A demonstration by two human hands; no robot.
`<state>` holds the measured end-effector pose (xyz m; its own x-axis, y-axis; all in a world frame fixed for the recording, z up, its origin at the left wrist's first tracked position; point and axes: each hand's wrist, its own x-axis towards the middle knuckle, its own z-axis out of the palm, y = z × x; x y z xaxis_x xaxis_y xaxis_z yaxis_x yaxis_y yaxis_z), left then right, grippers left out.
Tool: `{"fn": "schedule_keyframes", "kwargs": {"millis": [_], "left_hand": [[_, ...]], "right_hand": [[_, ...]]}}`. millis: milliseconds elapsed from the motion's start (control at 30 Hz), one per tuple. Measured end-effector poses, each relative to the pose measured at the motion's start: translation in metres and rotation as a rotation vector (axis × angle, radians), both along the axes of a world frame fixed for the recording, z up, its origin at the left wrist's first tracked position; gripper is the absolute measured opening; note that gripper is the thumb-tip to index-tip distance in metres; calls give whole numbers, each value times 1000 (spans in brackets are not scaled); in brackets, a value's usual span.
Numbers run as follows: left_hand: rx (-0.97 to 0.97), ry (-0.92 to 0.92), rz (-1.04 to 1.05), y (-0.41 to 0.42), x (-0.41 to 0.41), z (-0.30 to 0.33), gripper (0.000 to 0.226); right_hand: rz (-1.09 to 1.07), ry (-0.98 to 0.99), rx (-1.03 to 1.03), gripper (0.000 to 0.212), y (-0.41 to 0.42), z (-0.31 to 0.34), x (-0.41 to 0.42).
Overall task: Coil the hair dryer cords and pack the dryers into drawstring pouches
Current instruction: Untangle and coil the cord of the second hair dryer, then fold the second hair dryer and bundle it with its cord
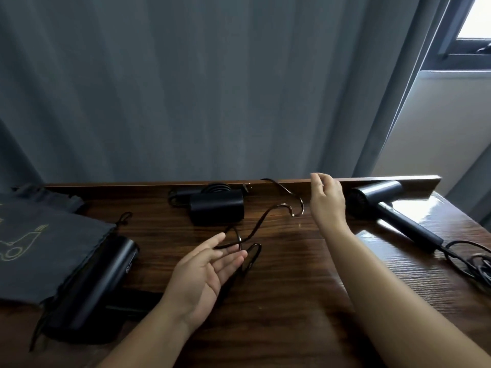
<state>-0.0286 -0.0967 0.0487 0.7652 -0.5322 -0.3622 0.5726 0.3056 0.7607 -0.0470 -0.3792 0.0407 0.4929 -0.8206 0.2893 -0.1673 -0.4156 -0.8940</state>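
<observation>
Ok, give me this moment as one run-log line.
stage: coiling cord | left hand: open, palm up, cord across fingers | right hand: raised, grip unclear | near dryer: beside pouch, unpacked

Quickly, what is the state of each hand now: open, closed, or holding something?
Left hand: open, palm up, the cord lying across its fingertips.
Right hand: fingers curled near the table's back edge; whether it pinches the cord cannot be told.
</observation>
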Motion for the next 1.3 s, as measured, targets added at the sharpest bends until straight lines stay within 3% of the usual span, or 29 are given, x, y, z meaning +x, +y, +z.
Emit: {"fn": "schedule_keyframes", "kwargs": {"millis": [167,267,333,433,500,533,633,700,800,900,1033,1167,1300], "left_hand": [[7,-140,-147,-2,-8,5,63],[144,-366,-192,-1,-13,4,67],[301,-520,-188,1,-14,1,58],[551,-807,-185,15,-9,0,41],[791,-1101,-171,33,2,-4,33],[927,-1250,-173,43,9,-7,30],[1251,-1483,-127,74,29,-16,33],[1435,-1449,-96,89,38,-17,43],[1693,-1263,-164,103,50,-10,55],[1789,-1097,-228,111,64,1,62],[1708,-983,-188,128,87,15,71],[1475,-789,-230,134,88,13,87],[1229,-713,-79,126,75,5,97]], "right_hand": [[-11,74,110,48,23,-9,-39],[206,212,346,65,53,-2,-55],[355,309,370,68,70,1,-59],[400,372,73,46,83,-7,-57],[399,393,-143,16,88,-15,-54],[448,398,-218,12,92,-19,-52],[701,471,-467,65,107,-28,-42],[733,518,-577,65,112,-30,-37],[646,505,-613,34,109,-29,-37],[600,431,-708,28,101,-35,-45],[562,456,-772,39,92,-37,-61],[418,521,-743,37,90,-29,-75],[296,610,-731,36,87,-27,-84]]}}
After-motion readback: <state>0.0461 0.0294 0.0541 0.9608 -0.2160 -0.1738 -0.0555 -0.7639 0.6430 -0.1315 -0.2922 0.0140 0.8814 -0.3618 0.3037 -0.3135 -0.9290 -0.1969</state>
